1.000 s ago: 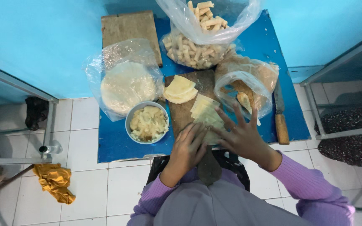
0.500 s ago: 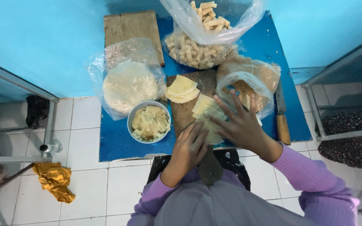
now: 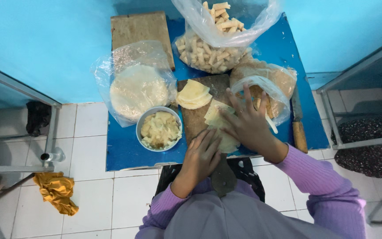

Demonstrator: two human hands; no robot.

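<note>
My left hand [image 3: 203,156] and my right hand [image 3: 246,124] both press on a pale thin pastry wrapper [image 3: 218,117] that lies on a dark wooden board [image 3: 196,123] on a small blue table [image 3: 124,150]. The fingers of both hands are spread flat over the wrapper's near part. A cut stack of pale wrappers [image 3: 193,94] lies on the board's far end. A metal bowl of yellowish filling [image 3: 160,129] stands just left of my left hand.
A clear bag of round wrappers [image 3: 136,89] lies at the left, a lighter wooden board [image 3: 140,29] behind it. A bag of rolled pastries [image 3: 212,49] sits at the back, an open bag [image 3: 268,86] at the right, a wooden-handled knife [image 3: 298,125] beside it. A yellow cloth [image 3: 58,190] lies on the tiled floor.
My right hand has drawn back slightly from the open bag onto the wrapper. My left hand stays pressed on the wrapper's near edge.
</note>
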